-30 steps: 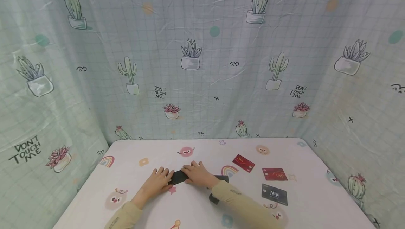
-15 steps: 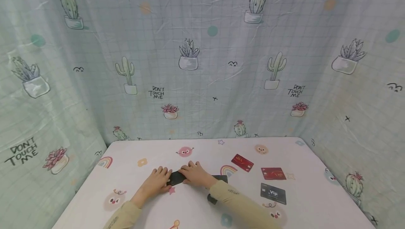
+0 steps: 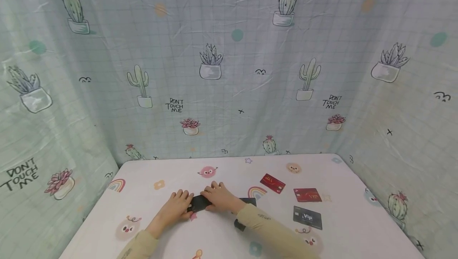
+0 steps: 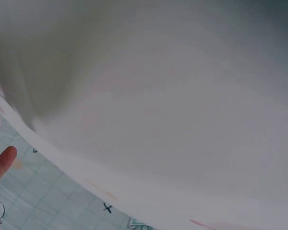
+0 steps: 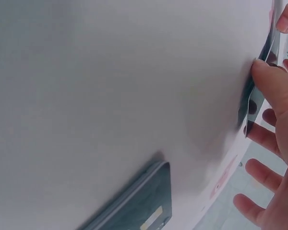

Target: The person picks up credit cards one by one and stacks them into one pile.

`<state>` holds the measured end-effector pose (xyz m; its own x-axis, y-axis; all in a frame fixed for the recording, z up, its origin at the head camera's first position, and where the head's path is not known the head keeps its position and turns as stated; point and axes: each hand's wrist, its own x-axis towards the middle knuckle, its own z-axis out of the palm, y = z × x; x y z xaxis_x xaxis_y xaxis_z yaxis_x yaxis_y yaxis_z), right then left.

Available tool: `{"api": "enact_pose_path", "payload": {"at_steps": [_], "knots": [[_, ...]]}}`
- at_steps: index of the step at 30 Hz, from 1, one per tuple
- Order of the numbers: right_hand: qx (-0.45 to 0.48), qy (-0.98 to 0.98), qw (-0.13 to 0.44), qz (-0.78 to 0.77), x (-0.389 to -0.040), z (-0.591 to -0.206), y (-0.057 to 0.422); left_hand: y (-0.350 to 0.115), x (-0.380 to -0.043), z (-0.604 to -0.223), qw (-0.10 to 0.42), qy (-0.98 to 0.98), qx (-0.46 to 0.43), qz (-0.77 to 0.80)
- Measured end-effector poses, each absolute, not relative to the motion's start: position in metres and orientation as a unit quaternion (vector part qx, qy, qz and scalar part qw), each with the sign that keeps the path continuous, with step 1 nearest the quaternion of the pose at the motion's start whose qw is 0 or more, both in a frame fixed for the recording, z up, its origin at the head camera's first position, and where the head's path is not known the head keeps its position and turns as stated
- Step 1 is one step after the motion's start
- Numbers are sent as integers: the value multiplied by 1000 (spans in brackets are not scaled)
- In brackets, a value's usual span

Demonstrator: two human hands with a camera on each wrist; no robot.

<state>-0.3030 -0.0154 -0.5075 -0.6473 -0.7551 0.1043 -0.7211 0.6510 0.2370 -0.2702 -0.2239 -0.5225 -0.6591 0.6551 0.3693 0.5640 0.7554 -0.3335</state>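
A small flat black card [image 3: 199, 203] lies between the two hands near the middle of the table. My left hand [image 3: 177, 204] holds its left end, fingers over the far edge and thumb at the near edge. At the right end my right hand [image 3: 220, 198] pinches it; in the right wrist view the thumb [image 5: 273, 86] is on one face and fingertips are at the other edge. The card's glossy face [image 5: 254, 100] shows there nearly edge-on. The left wrist view catches only a few fingertips [image 4: 2, 163] and the white table.
Partly behind the right forearm lie a black flat piece [image 3: 249, 201] and a small dark object [image 3: 239, 224]. To the right rest two red VIP cards [image 3: 272, 183] and a dark grey Vip card [image 3: 307, 217]. Cactus-print curtains [image 3: 229, 92] surround the table [image 3: 358, 211].
The whole head view has shifted slightly to the left. Both hands keep their hold on the black card, which stays nearly in place on the table.
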Motion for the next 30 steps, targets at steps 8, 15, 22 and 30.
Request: {"api": "enact_pose_path", "payload": {"at_steps": [8, 15, 22, 30], "knots": [[415, -902, 96, -73, -301, -506, -11, -221, -263, -516, 232, -907, -333, 108], [416, -899, 107, -87, -301, -505, -11, -220, -260, -515, 239, -907, -331, 105], [412, -900, 107, -96, -298, -504, -11, -221, -260, -516, 220, -914, -328, 93], [413, -898, 118, -97, -295, -497, -9, -220, -261, -514, 252, -903, -333, 97]]}}
